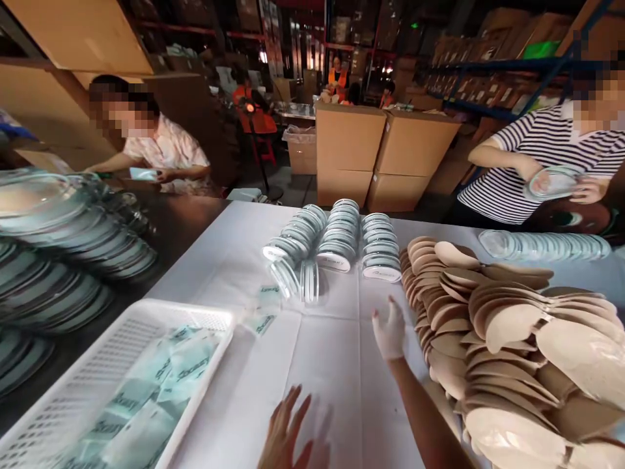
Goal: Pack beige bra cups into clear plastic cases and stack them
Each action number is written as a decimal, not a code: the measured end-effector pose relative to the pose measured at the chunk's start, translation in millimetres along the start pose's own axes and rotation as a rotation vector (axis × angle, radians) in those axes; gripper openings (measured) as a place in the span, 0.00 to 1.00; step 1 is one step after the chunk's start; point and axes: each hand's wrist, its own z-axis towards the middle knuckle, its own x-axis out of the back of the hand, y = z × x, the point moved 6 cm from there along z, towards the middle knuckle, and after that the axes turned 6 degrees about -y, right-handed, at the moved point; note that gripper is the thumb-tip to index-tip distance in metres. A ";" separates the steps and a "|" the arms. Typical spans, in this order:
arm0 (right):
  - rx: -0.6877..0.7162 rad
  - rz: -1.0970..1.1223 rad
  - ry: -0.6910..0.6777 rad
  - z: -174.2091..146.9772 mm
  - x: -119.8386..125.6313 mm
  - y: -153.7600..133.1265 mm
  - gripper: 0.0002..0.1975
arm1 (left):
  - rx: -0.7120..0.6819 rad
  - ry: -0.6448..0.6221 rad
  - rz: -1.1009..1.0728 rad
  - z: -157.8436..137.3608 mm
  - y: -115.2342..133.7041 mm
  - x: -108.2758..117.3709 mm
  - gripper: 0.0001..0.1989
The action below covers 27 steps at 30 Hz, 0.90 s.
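My left hand [287, 431] hovers at the near edge of the white table, fingers spread, holding nothing. My right hand [392, 331], partly covered in white, reaches forward with thumb and fingers apart and nothing between them. Just to its right lie stacked beige, curved cup-shaped pads [512, 326], joined in pairs. Ahead of it stand rows of oval packs [336, 238] with clear rims and pale labelled ends. Two or more loose packs [308, 281] sit before the rows. Small clear-and-teal printed packets [264, 324] lie left of centre.
A white plastic basket [222, 317] at lower left holds several teal printed packets [144, 417]. Stacked teal oval packs [78, 228] stand on a dark table at left. People work at left and right; the right one holds a pack [554, 182]. Cardboard boxes [349, 140] stand beyond.
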 end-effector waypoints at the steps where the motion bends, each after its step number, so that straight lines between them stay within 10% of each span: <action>1: 0.006 0.003 0.050 45.7 15.8 -8.3 0.31 | -0.021 0.006 -0.013 47.5 11.7 -3.7 0.46; 5: -0.025 -0.110 0.143 212.3 51.7 -28.7 0.33 | -0.064 -0.063 -0.036 228.0 44.4 -32.8 0.45; 11: 0.232 -0.355 -0.046 350.1 -12.3 -55.7 0.38 | 0.208 0.024 -0.018 372.7 -18.3 -50.0 0.47; 15: 0.420 -0.286 -0.088 382.4 -74.0 -105.9 0.33 | 0.347 0.204 -0.036 375.1 -68.5 -57.9 0.57; 20: 0.360 -0.186 -0.116 428.6 -128.3 -159.9 0.34 | 0.394 0.228 -0.198 334.2 -74.4 -89.7 0.53; 27: 0.311 -0.273 -0.199 480.1 -176.9 -166.7 0.41 | 0.355 0.160 -0.180 279.6 -81.6 -141.7 0.52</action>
